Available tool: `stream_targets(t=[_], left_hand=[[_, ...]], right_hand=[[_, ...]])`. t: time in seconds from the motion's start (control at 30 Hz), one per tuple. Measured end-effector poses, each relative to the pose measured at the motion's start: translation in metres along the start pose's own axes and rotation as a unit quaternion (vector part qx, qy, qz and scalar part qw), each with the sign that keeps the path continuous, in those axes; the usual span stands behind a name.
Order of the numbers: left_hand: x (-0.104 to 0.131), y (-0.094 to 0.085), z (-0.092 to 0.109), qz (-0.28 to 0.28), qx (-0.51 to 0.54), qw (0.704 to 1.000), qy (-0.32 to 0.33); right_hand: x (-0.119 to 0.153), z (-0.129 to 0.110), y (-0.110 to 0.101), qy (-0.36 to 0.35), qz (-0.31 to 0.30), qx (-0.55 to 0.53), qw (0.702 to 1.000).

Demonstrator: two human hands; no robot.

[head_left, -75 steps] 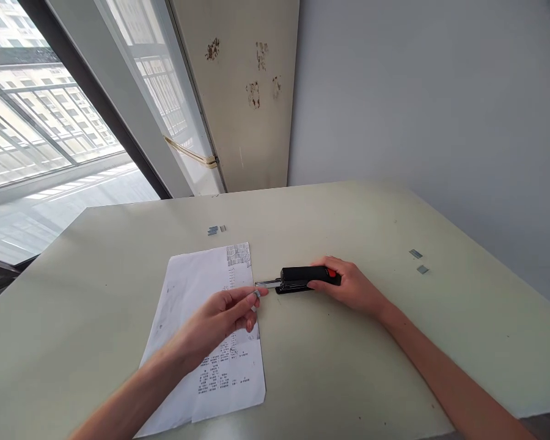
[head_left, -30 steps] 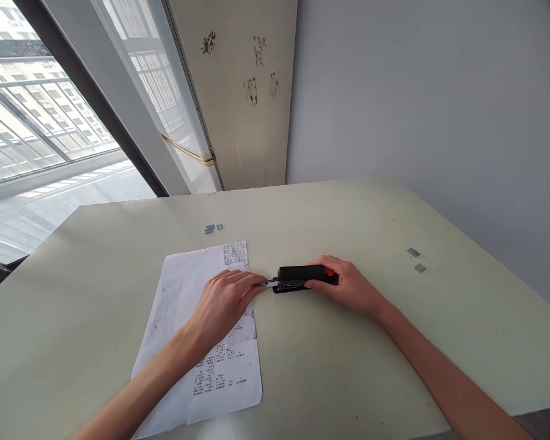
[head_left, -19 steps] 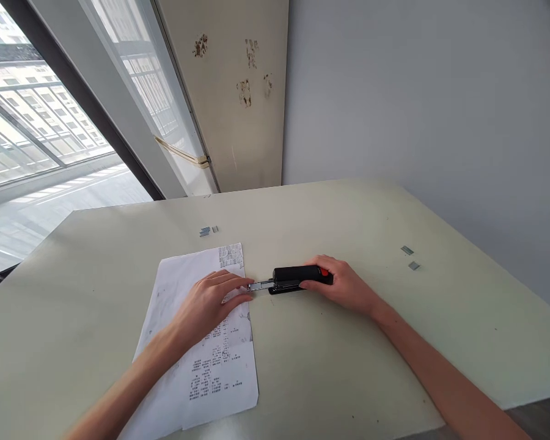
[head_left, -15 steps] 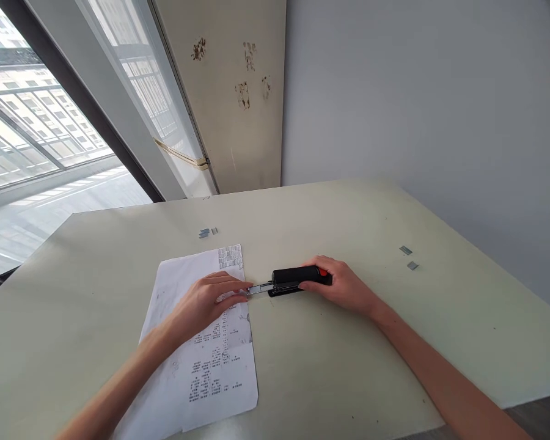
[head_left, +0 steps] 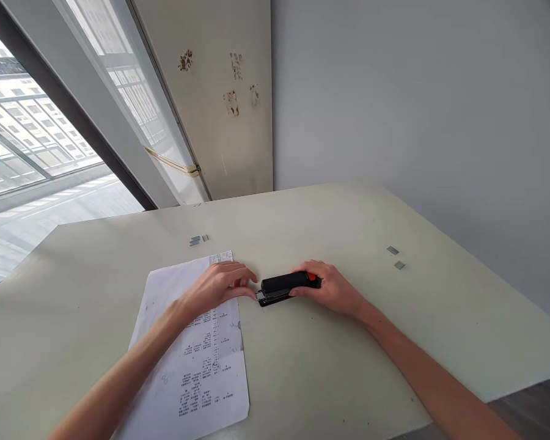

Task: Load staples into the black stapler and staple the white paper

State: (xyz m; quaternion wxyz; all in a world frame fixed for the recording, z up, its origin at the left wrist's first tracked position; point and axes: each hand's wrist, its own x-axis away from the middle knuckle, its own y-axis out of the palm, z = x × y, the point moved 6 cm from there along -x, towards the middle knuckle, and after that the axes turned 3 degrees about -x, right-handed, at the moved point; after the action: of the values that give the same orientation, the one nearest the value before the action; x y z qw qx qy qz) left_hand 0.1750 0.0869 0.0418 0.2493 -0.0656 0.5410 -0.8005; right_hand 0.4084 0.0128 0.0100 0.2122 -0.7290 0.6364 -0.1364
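Note:
A black stapler (head_left: 282, 283) with a red patch near its rear end lies over the pale table, its front pointing left. My right hand (head_left: 327, 286) is wrapped around the stapler's rear. At its front a short piece of the metal staple tray (head_left: 259, 296) sticks out. The thumb of my left hand (head_left: 227, 284) rests against that metal end, while its fingers curve above, apart from the thumb. Beneath my left hand and forearm lie printed paper sheets (head_left: 215, 391); the hand hides part of the print.
Small strips of staples (head_left: 195, 241) lie on the table (head_left: 330, 366) behind the paper. Two more staple pieces (head_left: 393, 250) are off to the right. A grey wall (head_left: 394, 91) and a window (head_left: 27, 122) stand beyond the table.
The long metal tray that stuck out of the stapler has gone mostly inside it. My left thumb and fingers, pinched on the tray before, have spread apart. The view has shifted slightly.

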Motion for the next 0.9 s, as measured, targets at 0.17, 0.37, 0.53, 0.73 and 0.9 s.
stream_targets(t=[0.17, 0.37, 0.53, 0.73, 0.9], left_hand=[[-0.008, 0.005, 0.001, 0.029, -0.060, 0.996, 0.063], [-0.017, 0.007, 0.004, 0.023, -0.084, 0.992, 0.087], [-0.020, 0.008, 0.000, 0.026, -0.118, 0.987, 0.103], [-0.021, 0.009, -0.003, 0.012, -0.110, 0.989, 0.093], [-0.021, 0.010, -0.004, 0.003, -0.118, 0.990, 0.084]], right_hand=[[-0.002, 0.000, 0.003, -0.033, 0.004, -0.008, 0.999], [-0.002, -0.004, 0.004, -0.049, 0.014, -0.013, 0.999], [-0.003, -0.005, 0.005, -0.055, 0.017, -0.035, 0.998], [-0.003, -0.007, 0.006, -0.050, 0.023, -0.044, 0.998], [-0.003, -0.009, 0.007, -0.059, 0.031, -0.040, 0.997]])
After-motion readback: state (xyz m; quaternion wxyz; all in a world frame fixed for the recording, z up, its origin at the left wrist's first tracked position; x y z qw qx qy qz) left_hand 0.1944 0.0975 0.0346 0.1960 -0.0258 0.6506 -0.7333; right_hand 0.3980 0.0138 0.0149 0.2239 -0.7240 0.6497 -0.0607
